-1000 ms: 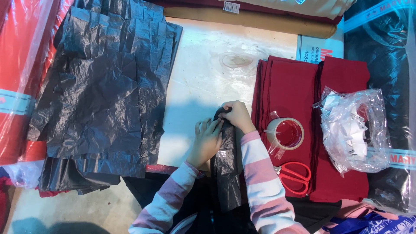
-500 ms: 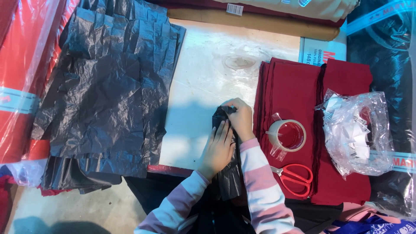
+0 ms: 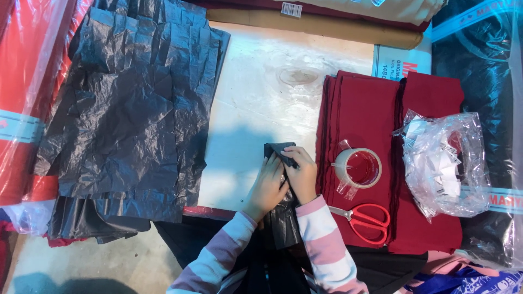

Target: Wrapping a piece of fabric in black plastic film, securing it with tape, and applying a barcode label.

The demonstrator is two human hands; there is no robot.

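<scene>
Both hands are down together at the near edge of the pale, plastic-covered worktable (image 3: 261, 92), working a small folded piece of crinkled black plastic sheet (image 3: 279, 152). The left hand (image 3: 268, 185) lies flat over the lower part of it, fingers together and pressing down, while the right hand (image 3: 301, 173) sits just beside, its fingertips pinched on the folded corner. The black piece runs from under the palms back toward the person's lap, between two pink-and-white striped sleeves (image 3: 321, 245). To the left, a wide stack of wrinkled black plastic sheets (image 3: 131, 114) covers that side of the table, well apart from the hands. To the right lies a stack of folded dark red cloth (image 3: 370, 109), and on it rest a roll of clear adhesive tape (image 3: 357, 167), near the right hand, and a pair of red-handled scissors (image 3: 364, 219), just beside the right sleeve. Further right, a clear plastic bag of white paper slips (image 3: 444, 163) sits at the edge of the red cloth. A bolt of red fabric wrapped in clear film (image 3: 22, 87) lies along the far left.
</scene>
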